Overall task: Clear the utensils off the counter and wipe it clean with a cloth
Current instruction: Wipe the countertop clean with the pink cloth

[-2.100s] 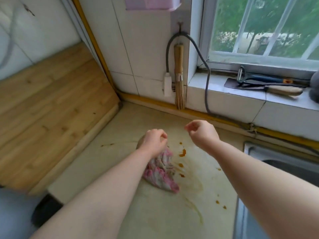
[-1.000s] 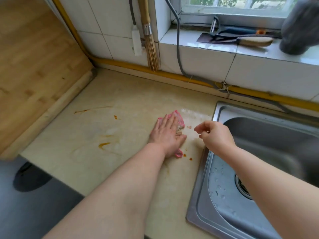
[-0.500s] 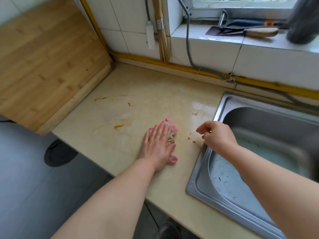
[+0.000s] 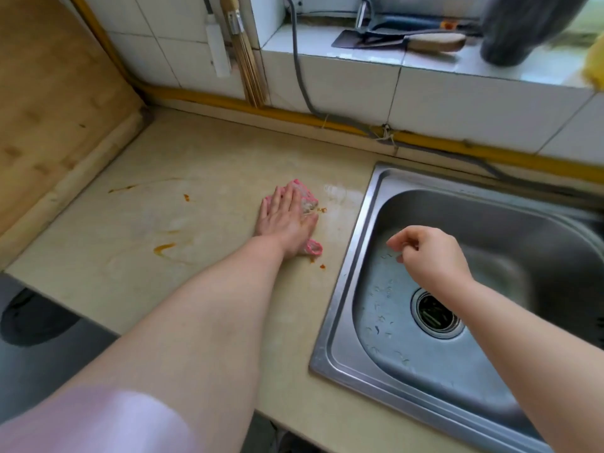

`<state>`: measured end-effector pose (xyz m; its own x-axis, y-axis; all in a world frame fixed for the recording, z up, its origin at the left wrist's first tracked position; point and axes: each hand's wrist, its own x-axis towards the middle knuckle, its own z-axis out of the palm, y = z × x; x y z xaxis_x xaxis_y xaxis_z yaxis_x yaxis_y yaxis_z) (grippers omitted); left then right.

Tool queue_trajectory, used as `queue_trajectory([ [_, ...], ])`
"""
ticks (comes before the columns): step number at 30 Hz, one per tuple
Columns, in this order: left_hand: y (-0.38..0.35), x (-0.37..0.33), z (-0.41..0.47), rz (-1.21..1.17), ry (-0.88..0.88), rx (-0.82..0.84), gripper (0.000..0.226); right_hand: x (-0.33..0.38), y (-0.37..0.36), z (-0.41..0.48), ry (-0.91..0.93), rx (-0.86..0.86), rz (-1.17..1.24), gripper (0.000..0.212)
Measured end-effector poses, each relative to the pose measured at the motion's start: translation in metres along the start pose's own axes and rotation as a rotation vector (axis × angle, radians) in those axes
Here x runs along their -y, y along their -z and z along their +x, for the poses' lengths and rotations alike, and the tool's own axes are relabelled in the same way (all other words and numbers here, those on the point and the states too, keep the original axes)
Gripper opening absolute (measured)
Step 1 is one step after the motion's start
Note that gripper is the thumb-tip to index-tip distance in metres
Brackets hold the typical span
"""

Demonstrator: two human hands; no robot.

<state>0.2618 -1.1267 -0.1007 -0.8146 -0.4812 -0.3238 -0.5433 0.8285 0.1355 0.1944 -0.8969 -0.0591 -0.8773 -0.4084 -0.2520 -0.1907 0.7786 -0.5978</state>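
Stained counter [image 4: 209, 171] beside sink [image 4: 343, 299]; left hand [image 4: 287, 221] flat on cloth [image 4: 309, 200], right hand [image 4: 428, 257] loosely curled, empty.

Left hand [image 4: 287, 220] is covering most of the cloth [image 4: 309, 200]; only pink edges are peeking out by fingertips & wrist, so its shape is reading unclear. Right hand [image 4: 428, 256] is curling its fingers under, so can't tell if they're pinching anything. Dark grey object [image 4: 523, 27] on the sill [image 4: 327, 57] is running off the top edge, blurred, no ID. Yellow thing [image 4: 595, 67] is getting cut by the right edge. Brush [image 4: 249, 70] handle & board [image 4: 49, 103] are running out top & left. Sink [image 4: 359, 256] is getting cropped on the right. Sleeve [image 4: 98, 423] is blurring out bottom-left.
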Motion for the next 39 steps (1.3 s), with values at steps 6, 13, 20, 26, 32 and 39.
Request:
queue_trajectory([
  [6,-0.004,-0.029,-0.008,0.091,-0.311,0.015,0.064,-0.005,-0.001,-0.007,-0.06,-0.002,-0.005,0.04],
  [13,-0.026,-0.031,-0.064,0.135,-0.306,0.01,0.065,0.026,-0.002,-0.019,0.012,0.04,0.051,0.039],
  [20,-0.037,0.005,-0.127,0.162,-0.245,0.002,0.066,0.054,-0.01,-0.036,0.142,0.108,0.072,0.036],
  [26,-0.046,0.047,-0.159,0.115,0.019,-0.065,0.063,0.061,-0.02,-0.05,0.214,0.179,0.063,0.033],
  [32,-0.029,0.076,-0.162,0.068,0.376,-0.17,0.068,0.049,-0.009,-0.053,0.252,0.177,-0.02,0.036],
  [39,0.023,0.051,-0.143,-1.582,0.56,-0.369,0.028,0.051,-0.014,-0.046,0.239,0.194,-0.02,0.037],
])
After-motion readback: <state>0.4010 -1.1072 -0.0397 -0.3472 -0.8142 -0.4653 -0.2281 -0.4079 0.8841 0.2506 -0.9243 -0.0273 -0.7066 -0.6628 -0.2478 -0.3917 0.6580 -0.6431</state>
